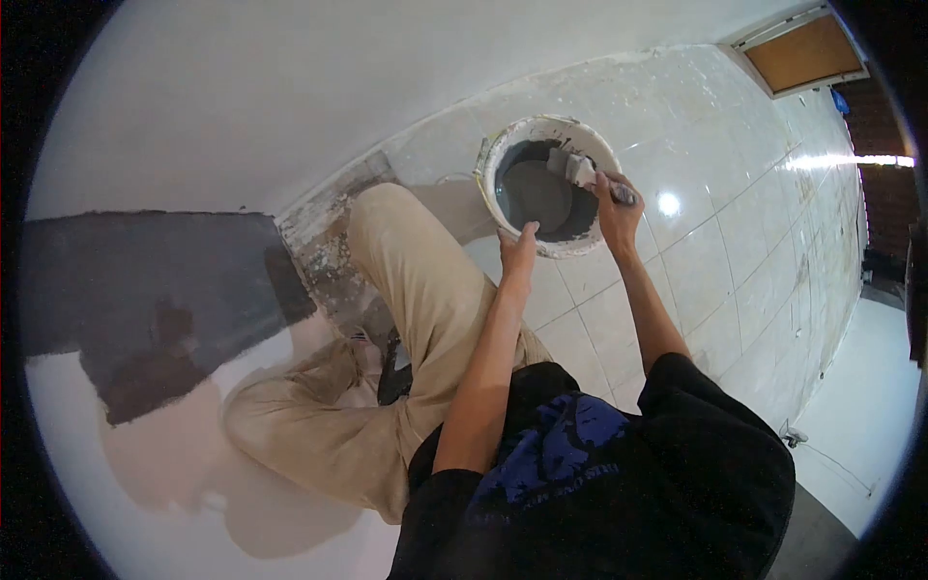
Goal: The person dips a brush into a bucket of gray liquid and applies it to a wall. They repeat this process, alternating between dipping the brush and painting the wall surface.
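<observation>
In the head view, our two hands were apart from each other, and both of them were busy at the bucket [490,174]. Our left hand [518,249] was closed on the near rim of this bucket, with the thumb over the edge and the other fingers partly hidden outside. Our right hand [619,208] was closed around the dark handle of the brush [581,171], at the right side of the opening. The brush lay across the inside of the rim, and its grey bristles pointed to the left, above the grey mixture [535,191]; we cannot tell if they touched it. The inner wall of the bucket was smeared with dark grey, and its rim was stained. The bucket was over the pale tiled floor [696,232], close to the white wall [242,106]. Our bent legs in beige trousers [416,261] were at the left of our arms, and our black shirt [619,474] had a blue print on it. Further to the left, a dark grey patch [193,290] covered a part of the white surface, with uneven edges. At the upper right there was a brown panel [802,56] in a pale frame.
</observation>
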Motion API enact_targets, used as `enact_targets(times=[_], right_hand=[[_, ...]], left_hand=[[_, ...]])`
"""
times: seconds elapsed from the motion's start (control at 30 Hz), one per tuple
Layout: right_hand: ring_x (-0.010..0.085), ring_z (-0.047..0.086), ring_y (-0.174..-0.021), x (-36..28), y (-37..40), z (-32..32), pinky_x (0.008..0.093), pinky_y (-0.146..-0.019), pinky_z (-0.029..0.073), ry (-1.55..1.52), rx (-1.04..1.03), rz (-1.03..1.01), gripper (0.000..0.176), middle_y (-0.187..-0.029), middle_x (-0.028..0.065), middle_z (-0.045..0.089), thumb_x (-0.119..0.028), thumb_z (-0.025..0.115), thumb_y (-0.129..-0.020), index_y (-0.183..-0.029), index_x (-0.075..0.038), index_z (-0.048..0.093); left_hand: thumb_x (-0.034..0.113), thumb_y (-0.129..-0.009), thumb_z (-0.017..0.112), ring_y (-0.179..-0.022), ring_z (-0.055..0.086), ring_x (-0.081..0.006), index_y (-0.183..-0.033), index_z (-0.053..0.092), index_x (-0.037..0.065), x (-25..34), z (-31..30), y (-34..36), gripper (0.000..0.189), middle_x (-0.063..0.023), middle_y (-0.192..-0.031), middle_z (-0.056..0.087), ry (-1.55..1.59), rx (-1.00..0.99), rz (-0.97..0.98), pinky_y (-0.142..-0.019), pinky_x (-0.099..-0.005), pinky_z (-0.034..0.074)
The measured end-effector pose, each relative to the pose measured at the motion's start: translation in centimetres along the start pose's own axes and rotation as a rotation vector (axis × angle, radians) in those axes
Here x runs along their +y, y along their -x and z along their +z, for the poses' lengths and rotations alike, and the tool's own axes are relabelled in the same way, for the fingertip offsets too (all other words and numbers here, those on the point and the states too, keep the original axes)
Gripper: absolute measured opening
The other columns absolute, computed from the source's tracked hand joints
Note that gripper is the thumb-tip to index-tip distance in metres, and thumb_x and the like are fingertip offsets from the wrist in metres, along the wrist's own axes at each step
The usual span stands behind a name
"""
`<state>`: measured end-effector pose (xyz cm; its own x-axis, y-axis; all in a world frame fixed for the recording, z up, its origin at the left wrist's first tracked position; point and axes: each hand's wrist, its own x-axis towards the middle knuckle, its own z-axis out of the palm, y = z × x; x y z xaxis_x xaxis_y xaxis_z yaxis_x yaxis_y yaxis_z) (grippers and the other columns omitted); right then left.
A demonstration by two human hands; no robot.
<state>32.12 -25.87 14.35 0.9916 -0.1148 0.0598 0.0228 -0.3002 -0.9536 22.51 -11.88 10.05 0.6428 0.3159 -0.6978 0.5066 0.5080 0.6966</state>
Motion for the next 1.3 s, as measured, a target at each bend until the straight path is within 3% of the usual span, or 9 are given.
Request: enact_targets(times=[0.2, 0.33, 0.57, 0.67, 0.77, 0.87, 1.03, 1.17, 1.3], right_hand=[[0.0183, 0.063, -0.072, 9.0, 0.8, 0.7, 0.031, -0.07, 0.049, 0.335, -0.056, -0.015, 0.021, -0.079, 0.0114, 0.068, -0.019, 0.065, -0.084, -0.087, 0.001, 0.068], [0.0201, 0.063, -0.077, 3.5, 1.5, 0.0, 0.0313, -0.071, 0.049, 0.261, -0.191, 0.033, 0.02, -0.086, 0.0125, 0.068, -0.019, 0.067, -0.082, -0.085, 0.001, 0.068], [0.0249, 0.065, -0.081, 0.3, 1.0, -0.6, 0.0329, -0.076, 0.05, 0.36, -0.329, -0.509, 0.013, -0.088, 0.0135, 0.068, -0.002, 0.07, -0.075, -0.088, -0.002, 0.068], [0.0193, 0.065, -0.075, 1.6, 1.7, -0.1, 0.0307, -0.072, 0.051, 0.351, -0.183, -0.423, 0.013, -0.081, 0.0122, 0.067, -0.003, 0.069, -0.077, -0.089, -0.002, 0.067], [0.0141, 0.062, -0.069, 4.1, 2.2, -0.3, 0.0286, -0.066, 0.05, 0.327, -0.264, 0.029, 0.012, -0.076, 0.0092, 0.065, -0.005, 0.066, -0.08, -0.091, -0.001, 0.067], [0.009, 0.058, -0.073, 5.6, 2.6, 0.3, 0.0261, -0.066, 0.05, -0.163, -0.02, 0.197, 0.016, -0.077, 0.004, 0.062, -0.01, 0.066, -0.083, -0.094, 0.002, 0.066], [0.0108, 0.055, -0.068, 9.1, 1.8, -0.9, 0.0244, -0.061, 0.046, 0.048, 0.014, 0.005, 0.023, -0.079, 0.0051, 0.061, -0.018, 0.065, -0.084, -0.093, 0.003, 0.066], [0.0099, 0.05, -0.066, 8.9, 2.6, -0.9, 0.0255, -0.057, 0.041, -0.131, 0.0, 0.145, 0.015, -0.073, 0.0012, 0.056, -0.016, 0.065, -0.083, -0.078, -0.003, 0.06], [0.0144, 0.054, -0.073, 11.4, 1.0, -1.4, 0.0292, -0.07, 0.05, -0.309, -0.046, 0.186, 0.019, -0.082, 0.0048, 0.056, -0.013, 0.064, -0.084, -0.094, 0.003, 0.059]], left_hand=[[0.025, -0.074, 0.065, -0.115, 0.048, -0.0297, -0.129, 0.038, -0.004, -0.7, 0.3, 0.0, 0.068, -0.0199, -0.126, 0.049, 0.029, -0.02, 0.092, -0.098, -0.0339, 0.036], [0.025, -0.074, 0.064, -0.114, 0.049, -0.0302, -0.127, 0.041, -0.005, -0.3, -0.4, -0.2, 0.066, -0.021, -0.124, 0.051, 0.086, -0.055, 0.095, -0.097, -0.0341, 0.037], [0.024, -0.075, 0.063, -0.111, 0.051, -0.0298, -0.124, 0.043, -0.007, -1.0, 0.1, -0.9, 0.061, -0.0213, -0.121, 0.053, 0.038, -0.009, 0.138, -0.095, -0.0341, 0.038], [0.023, -0.075, 0.063, -0.111, 0.051, -0.0293, -0.124, 0.043, -0.006, -0.9, 0.2, -1.0, 0.061, -0.0201, -0.121, 0.053, 0.073, -0.043, 0.127, -0.095, -0.0337, 0.038], [0.023, -0.075, 0.063, -0.109, 0.052, -0.0278, -0.124, 0.043, -0.005, 0.6, 0.0, 0.7, 0.06, -0.0185, -0.121, 0.053, 0.076, -0.042, 0.049, -0.094, -0.0333, 0.039], [0.023, -0.075, 0.063, -0.108, 0.052, -0.0268, -0.124, 0.043, -0.005, 0.7, -0.1, 1.0, 0.06, -0.0175, -0.121, 0.053, 0.082, -0.021, 0.044, -0.094, -0.0332, 0.039], [0.024, -0.076, 0.064, -0.109, 0.051, -0.0281, -0.131, 0.035, -0.004, -3.0, 0.1, -2.0, 0.068, -0.0187, -0.122, 0.051, 0.088, -0.102, 0.212, -0.095, -0.0338, 0.039], [0.036, -0.074, 0.069, -0.127, 0.033, -0.0362, -0.138, 0.02, -0.004, -5.5, 0.9, -3.5, 0.09, -0.0274, -0.135, 0.034, -0.134, 0.082, 0.322, -0.107, -0.0399, 0.027], [0.042, -0.075, 0.065, -0.132, 0.022, -0.0443, -0.144, 0.005, 0.0, -4.8, 1.5, -3.0, 0.1, -0.033, -0.143, 0.016, -0.331, 0.186, 0.31, -0.109, -0.0453, 0.023]])
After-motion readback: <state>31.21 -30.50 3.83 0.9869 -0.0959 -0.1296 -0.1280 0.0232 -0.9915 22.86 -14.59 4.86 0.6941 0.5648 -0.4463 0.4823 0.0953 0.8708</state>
